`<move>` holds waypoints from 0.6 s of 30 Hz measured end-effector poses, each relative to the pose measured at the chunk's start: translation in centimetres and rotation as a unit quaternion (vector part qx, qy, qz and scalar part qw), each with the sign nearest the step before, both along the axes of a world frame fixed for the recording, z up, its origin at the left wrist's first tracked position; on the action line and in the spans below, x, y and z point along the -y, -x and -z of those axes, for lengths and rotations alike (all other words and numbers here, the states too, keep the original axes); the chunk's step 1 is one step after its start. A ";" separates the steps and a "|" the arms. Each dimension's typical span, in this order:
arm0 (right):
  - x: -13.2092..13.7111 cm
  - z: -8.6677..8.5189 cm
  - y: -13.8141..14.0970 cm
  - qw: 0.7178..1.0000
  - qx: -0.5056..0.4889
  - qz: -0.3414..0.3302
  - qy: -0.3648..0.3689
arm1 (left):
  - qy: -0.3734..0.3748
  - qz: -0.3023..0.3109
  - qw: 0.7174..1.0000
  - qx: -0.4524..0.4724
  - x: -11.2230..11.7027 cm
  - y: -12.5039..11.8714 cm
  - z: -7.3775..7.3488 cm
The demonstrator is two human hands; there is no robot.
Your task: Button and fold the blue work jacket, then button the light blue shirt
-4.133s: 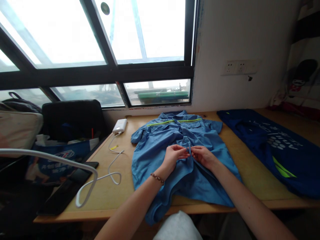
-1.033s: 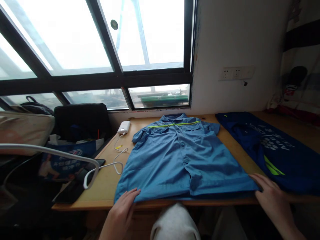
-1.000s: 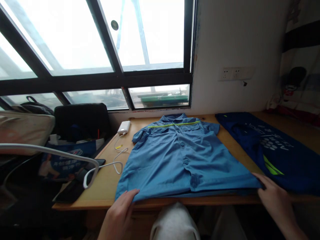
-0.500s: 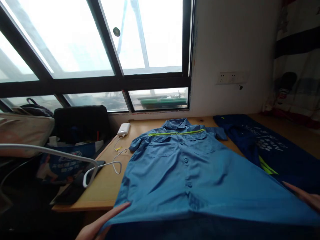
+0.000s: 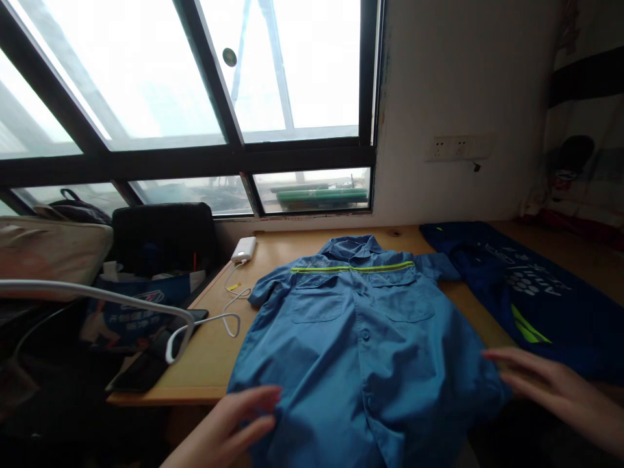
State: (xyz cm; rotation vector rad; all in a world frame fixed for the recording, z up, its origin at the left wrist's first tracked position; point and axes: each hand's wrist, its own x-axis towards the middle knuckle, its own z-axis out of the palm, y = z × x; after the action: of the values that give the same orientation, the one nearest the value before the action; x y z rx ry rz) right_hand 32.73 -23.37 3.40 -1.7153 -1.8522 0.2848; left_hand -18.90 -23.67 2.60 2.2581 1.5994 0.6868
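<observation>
A light blue buttoned work shirt [image 5: 361,331] with a yellow-green chest stripe lies front up on the wooden table [image 5: 214,361], its hem hanging over the near edge. My left hand [image 5: 234,422] hovers at the shirt's lower left corner, fingers stretched out, touching or just above the cloth. My right hand [image 5: 550,387] is spread flat by the shirt's lower right edge, fingers apart. Neither hand holds anything.
A dark blue garment [image 5: 526,292] with white print lies to the right. A white power bank [image 5: 244,249] with its cable [image 5: 229,312] sits at the table's back left. Left of the table stand a black bag [image 5: 163,237], a blue bag [image 5: 131,312], and a white tube [image 5: 97,296].
Earlier my hands worked at the shirt's buttons, then gripped the hem corners and lifted it toward me. Now the shirt has dropped closer to the near edge and both hands have let go.
</observation>
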 end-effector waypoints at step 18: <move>-26.3 5.5 6.5 0.971 0.065 0.226 -0.048 | -0.072 -0.101 0.984 -0.130 -30.0 -8.1 5.6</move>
State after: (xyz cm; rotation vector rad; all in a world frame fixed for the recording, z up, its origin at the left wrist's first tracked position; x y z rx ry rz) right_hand 26.18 2.92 -2.09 -2.0633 -1.4750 -0.1020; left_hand -10.83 6.37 -2.97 2.3915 1.9824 0.5910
